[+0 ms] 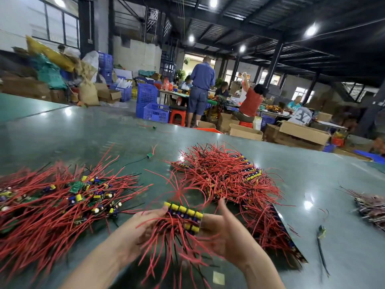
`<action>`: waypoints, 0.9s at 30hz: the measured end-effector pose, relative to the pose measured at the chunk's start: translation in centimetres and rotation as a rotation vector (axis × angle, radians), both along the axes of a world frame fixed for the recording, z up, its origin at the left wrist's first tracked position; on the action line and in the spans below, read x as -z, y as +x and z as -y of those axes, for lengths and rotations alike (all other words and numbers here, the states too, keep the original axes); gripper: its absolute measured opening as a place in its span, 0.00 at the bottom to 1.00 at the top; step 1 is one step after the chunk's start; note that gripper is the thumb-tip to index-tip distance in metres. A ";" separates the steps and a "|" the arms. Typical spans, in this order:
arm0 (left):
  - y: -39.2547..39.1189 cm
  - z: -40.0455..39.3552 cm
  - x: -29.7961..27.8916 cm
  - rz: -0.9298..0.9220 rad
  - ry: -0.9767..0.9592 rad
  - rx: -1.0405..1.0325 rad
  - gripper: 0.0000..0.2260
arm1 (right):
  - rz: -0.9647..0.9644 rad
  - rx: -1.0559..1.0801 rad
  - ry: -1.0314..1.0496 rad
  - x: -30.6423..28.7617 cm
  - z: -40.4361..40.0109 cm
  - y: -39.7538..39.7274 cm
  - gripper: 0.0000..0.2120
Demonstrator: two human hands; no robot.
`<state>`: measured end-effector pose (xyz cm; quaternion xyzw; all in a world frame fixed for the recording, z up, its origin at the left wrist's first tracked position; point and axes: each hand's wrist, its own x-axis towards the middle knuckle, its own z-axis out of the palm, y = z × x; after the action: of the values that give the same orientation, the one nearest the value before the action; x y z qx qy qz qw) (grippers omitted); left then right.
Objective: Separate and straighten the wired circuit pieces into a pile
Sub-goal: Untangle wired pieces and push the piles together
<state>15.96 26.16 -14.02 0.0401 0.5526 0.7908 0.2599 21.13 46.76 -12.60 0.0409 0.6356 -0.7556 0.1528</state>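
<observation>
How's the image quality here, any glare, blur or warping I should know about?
Head view: ceiling lights glare as white spots on the glossy green table; wide-angle warping bends the table's far edge and tilts the hall; both hands, left and right, are softly blurred, as is the board strip between them; the pile at far right is smeared.

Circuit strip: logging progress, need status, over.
Left hand and right hand hold the circuit strip by its ends, above the table. Red wires hang tangled below. Separated pile at left. Nothing in the way.
</observation>
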 end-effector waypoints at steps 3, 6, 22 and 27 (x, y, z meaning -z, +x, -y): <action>-0.6 0.1 0.6 0.031 0.110 -0.035 0.20 | -0.126 0.032 -0.104 -0.7 0.2 0.4 0.27; -0.4 -0.2 0.7 0.042 0.128 0.011 0.18 | -0.194 0.090 -0.112 0.0 1.2 0.4 0.24; 0.4 -0.9 0.3 0.018 0.035 0.059 0.11 | -0.258 0.274 0.186 1.2 2.8 0.0 0.13; 0.3 -0.8 0.3 -0.002 -0.010 0.024 0.16 | -0.257 0.244 0.161 1.6 2.5 -0.1 0.10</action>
<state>16.26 26.92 -14.29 0.0465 0.5562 0.7849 0.2691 21.04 44.24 -14.18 0.0329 0.6985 -0.7144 -0.0264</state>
